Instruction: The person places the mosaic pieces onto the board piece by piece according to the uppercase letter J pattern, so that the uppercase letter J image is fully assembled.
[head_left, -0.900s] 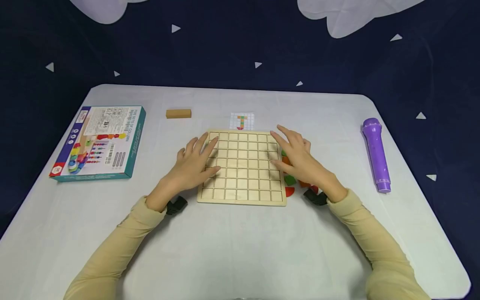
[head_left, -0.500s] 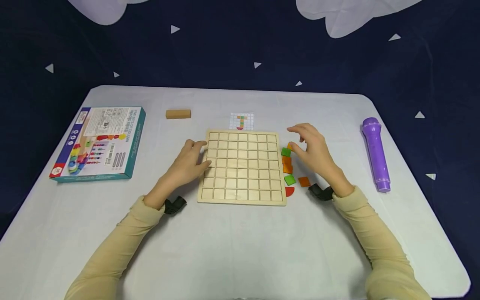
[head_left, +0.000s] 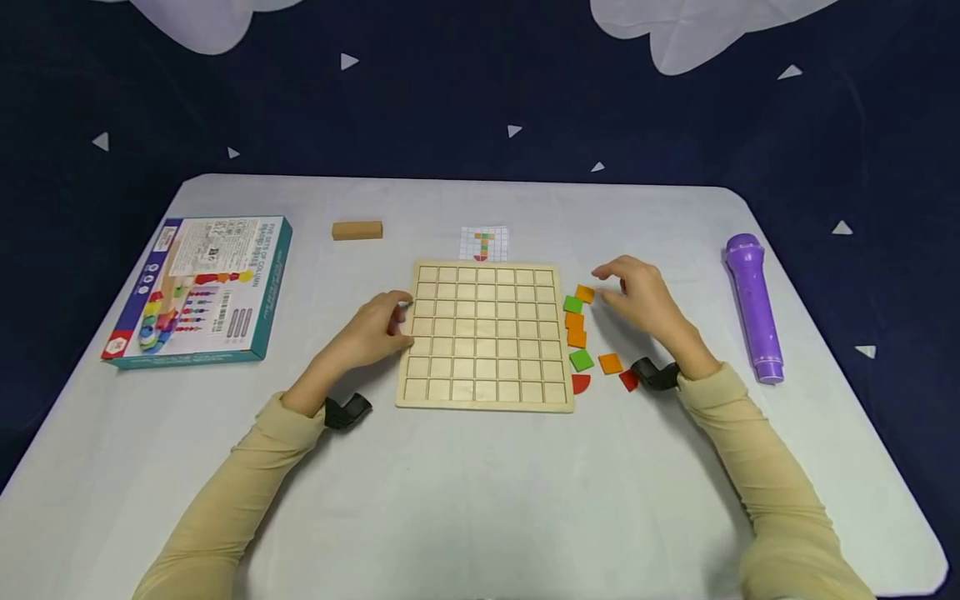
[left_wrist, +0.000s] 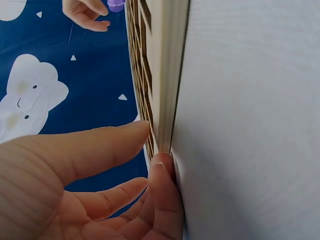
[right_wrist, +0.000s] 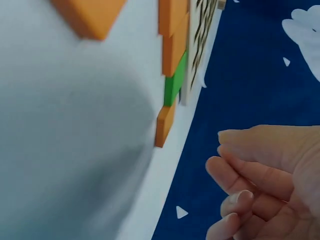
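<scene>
A wooden grid board (head_left: 476,333) lies flat on the table. At its left edge is my left hand (head_left: 366,332), thumb and forefinger apart, their tips at the rim. In the left wrist view, the thumb (left_wrist: 115,145) meets the upper side of the rim and a bent fingertip (left_wrist: 162,172) touches its side. My right hand (head_left: 643,296) hovers right of the board with fingers loosely bent, holding nothing. Nearest to it is an orange square tile (head_left: 585,293); a green tile (head_left: 573,304), another green tile (head_left: 581,360) and several orange tiles lie along the board's right edge.
Red pieces (head_left: 581,383) lie near the board's lower right corner. A small pattern card (head_left: 483,243) sits behind the board, with a brown block (head_left: 357,230) to its left. A toy box (head_left: 198,287) is far left; a purple cylinder (head_left: 753,308) is far right.
My right hand has drawn away rightward from over the board, past the tiles. My left hand has slid back from the grid to the left rim. The board has stayed in place.
</scene>
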